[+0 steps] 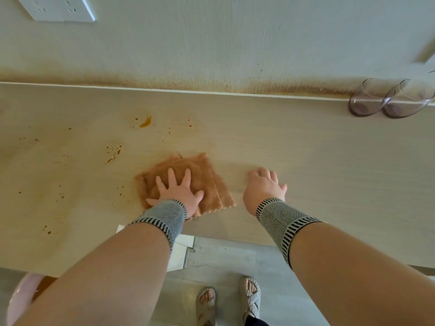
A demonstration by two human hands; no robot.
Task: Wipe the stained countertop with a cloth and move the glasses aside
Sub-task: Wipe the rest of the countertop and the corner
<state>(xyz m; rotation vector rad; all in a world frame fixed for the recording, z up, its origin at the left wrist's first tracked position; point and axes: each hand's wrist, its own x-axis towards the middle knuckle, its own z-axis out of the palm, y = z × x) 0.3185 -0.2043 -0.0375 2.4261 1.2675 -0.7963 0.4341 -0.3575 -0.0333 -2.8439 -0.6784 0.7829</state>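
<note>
On the pale wood-grain countertop [306, 161], near its front edge, lies 1 orange-brown cloth [202, 175], folded into a rough square w/ several layers showing at the edges. Left hand [179, 191] presses flat on the cloth, fingers straight and spread, not curled round it. Right hand [264, 187] rests on the bare counter just beside the cloth, to its right, apart from it; fingers relaxed and bent down a little, holding nothing. Both wrists wear 1 knit band each, so 2 wristbands: left [162, 215], right [282, 220], grey w/ black-striped edges.

2 clear glasses [388, 100] w/ purple tint stand upright at the far right of the counter, against the back wall [235, 43], touching or nearly touching each other, well apart from the hands.

Orange stains [146, 122] are scattered on the counter's left half: 1 bigger blot at the back, plus many small specks; too many to count. Wall's bottom strip is also stained orange-brown.

1 white socket plate [56, 8] at top left. Below, 2 feet in sandals [251, 295] on the grey floor.
</note>
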